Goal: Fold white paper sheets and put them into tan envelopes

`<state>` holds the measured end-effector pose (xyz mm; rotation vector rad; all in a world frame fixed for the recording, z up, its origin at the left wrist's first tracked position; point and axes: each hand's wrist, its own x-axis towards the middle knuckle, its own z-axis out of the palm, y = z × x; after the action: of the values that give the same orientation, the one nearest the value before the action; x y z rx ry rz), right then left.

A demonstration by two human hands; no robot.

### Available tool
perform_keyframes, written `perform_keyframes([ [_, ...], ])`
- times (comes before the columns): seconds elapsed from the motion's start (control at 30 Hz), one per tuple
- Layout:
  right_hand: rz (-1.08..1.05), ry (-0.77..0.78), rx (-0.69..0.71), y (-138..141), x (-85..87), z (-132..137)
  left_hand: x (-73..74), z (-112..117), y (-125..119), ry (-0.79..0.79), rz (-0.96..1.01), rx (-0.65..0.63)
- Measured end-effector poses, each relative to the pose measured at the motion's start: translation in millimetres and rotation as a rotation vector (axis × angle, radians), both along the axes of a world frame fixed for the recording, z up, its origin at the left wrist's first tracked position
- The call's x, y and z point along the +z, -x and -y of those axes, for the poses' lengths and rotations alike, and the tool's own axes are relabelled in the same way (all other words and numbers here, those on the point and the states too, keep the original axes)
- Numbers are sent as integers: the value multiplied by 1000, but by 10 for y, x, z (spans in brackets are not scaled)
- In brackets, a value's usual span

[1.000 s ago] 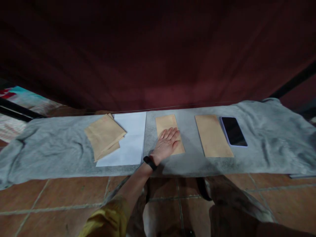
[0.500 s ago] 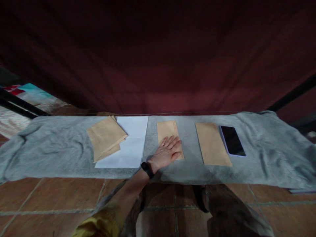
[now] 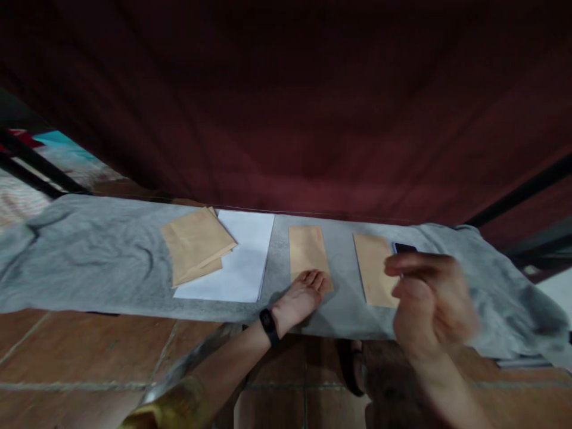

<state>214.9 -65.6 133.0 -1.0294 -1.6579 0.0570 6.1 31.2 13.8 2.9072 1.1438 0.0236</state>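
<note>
My left hand (image 3: 301, 298), with a black wristband (image 3: 269, 325), rests over the lower end of a brown envelope (image 3: 308, 247) in the middle, its fingers slightly bent and holding nothing I can see. My right hand (image 3: 433, 304) is raised in front of the right side, blurred, with thumb and forefinger brought together. Whatever may be in that pinch is too small and smeared to name. Behind it lie a second brown envelope (image 3: 372, 268) and a phone (image 3: 406, 247), both partly hidden.
On the left, several brown envelopes (image 3: 196, 241) overlap a stack of white paper (image 3: 245, 256). A grey cloth (image 3: 111, 256) covers the narrow surface. A dark red curtain (image 3: 286, 119) hangs behind, and tiled floor (image 3: 89, 351) lies below.
My right hand has come into view on the right, covering part of the phone and envelope. My left hand has slid down toward the middle envelope's near end, its fingers less spread.
</note>
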Motion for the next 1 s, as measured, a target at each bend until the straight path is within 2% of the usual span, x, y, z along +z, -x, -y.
perform_keyframes([
  [0.03, -6, 52, 5, 145, 140, -317, 7, 7, -9, -4, 3, -10],
  [0.07, -27, 85, 25, 276, 203, -572, 15, 16, -11, -12, 7, -22],
  [0.1, -36, 140, 67, 384, 180, -757, 22, 28, -6, -22, 11, -37],
  [0.13, -56, 188, 97, 461, 78, -879, 31, 42, 7, -33, 14, -45],
  [0.17, -56, 257, 115, 507, -88, -949, 41, 58, 26, -46, 17, -48],
  [0.27, -32, 427, 124, 522, -744, -999, 74, 107, 101, -90, 11, -55],
  [0.33, 74, 514, 160, 507, -1100, -1016, 91, 129, 140, -120, -8, -76],
  [0.37, 122, 544, 163, 508, -1221, -1038, 95, 134, 151, -135, -19, -84],
  [0.43, 233, 582, 168, 524, -1360, -1102, 91, 134, 158, -158, -27, -82],
  [0.63, 519, 550, 191, 533, -1459, -1308, 20, 131, 152, -104, 138, -73],
  [0.77, 671, 568, 145, 497, -1496, -1390, -26, 199, 159, -45, 235, -59],
  [1.0, 785, 568, 45, 469, -1553, -1589, 6, 219, 156, -49, 206, -43],
])
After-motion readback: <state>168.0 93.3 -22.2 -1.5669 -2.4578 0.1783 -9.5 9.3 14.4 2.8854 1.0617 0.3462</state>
